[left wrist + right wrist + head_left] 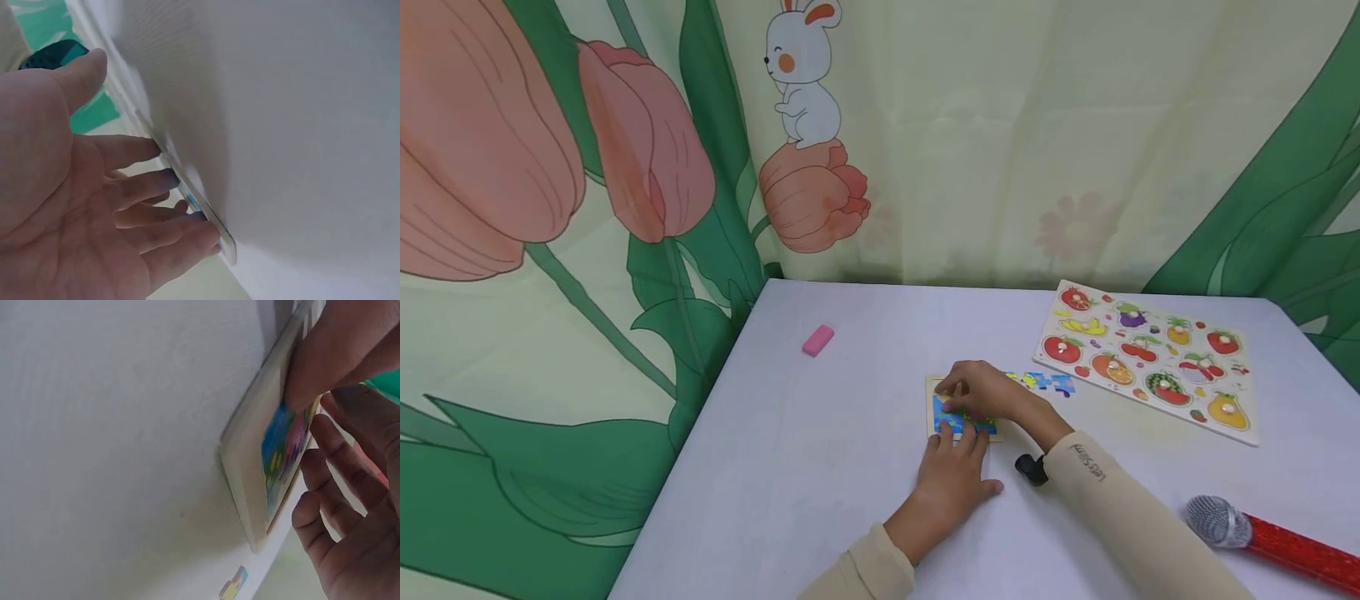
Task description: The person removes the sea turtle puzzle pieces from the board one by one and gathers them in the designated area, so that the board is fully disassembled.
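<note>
- Pale wood frames the one jigsaw tray (929,407), which in the head view lies beyond the left hand (951,477) and beneath the right hand (983,392); both hands hide much of its blue picture.
- Left hand there: fingers extended and slightly spread, touching the tray's near side, thumb held apart.
- Right hand there: fingers bent down to the picture; whether they pinch a piece I cannot tell.
- Just right of the right hand lie loose jigsaw pieces (1063,383), several, partly behind the wrist, so the count is unsure.
- Farther right of that grip: one fruit puzzle board (1157,353). Nearer the viewer: one red-handled microphone (1219,522), its end cut off, and one small black object (1032,470), partly covered by the right sleeve (1138,508).
- Well left of both hands: one pink block (817,340).
- Left wrist view: four fingertips meet the tray, nearly edge-on, its picture mostly hidden; fingertips behind them are hard to make out.
- Right wrist view: one digit touches the picture above the curled fingers; one loose piece below them is cut off.
</note>
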Demonstrator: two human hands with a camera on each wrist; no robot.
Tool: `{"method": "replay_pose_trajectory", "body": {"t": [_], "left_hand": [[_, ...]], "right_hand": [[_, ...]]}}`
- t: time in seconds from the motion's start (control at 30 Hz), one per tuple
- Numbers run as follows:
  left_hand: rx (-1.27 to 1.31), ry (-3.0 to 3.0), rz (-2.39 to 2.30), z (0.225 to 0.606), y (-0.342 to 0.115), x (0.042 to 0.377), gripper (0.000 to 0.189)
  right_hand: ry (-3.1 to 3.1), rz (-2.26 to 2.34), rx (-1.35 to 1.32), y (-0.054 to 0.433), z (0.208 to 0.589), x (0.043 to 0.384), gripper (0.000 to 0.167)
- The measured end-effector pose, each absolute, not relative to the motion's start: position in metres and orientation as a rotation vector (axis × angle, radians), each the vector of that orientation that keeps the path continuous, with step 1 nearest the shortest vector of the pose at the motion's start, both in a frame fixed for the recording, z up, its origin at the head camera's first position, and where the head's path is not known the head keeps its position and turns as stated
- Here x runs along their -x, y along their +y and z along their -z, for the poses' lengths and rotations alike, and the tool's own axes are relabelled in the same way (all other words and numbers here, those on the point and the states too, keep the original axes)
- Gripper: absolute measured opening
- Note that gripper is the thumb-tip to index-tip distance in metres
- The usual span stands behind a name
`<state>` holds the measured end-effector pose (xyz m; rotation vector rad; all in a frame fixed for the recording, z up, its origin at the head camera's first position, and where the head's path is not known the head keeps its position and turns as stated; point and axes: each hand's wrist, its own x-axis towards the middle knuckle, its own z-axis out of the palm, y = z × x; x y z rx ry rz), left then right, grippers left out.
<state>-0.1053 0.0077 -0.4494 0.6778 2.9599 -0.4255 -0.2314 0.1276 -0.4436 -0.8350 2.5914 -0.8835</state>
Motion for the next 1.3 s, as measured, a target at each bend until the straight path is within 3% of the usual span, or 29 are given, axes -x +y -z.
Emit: {"method": "replay_pose_trajectory", "body": {"t": [0.8,1.3], "left_hand": [[-0.645,2.868,0.293,0.443,0.009,0.108,0.076],[-0.639,2.849,0.252,0.443,0.009,0.11,0.076]], "right_hand": [[2.725,0.867,0.721,0.119,0.449,0.226,0.011],[2.748,0.881,0.755,0.117,0.448,0.221,0.015]]}}
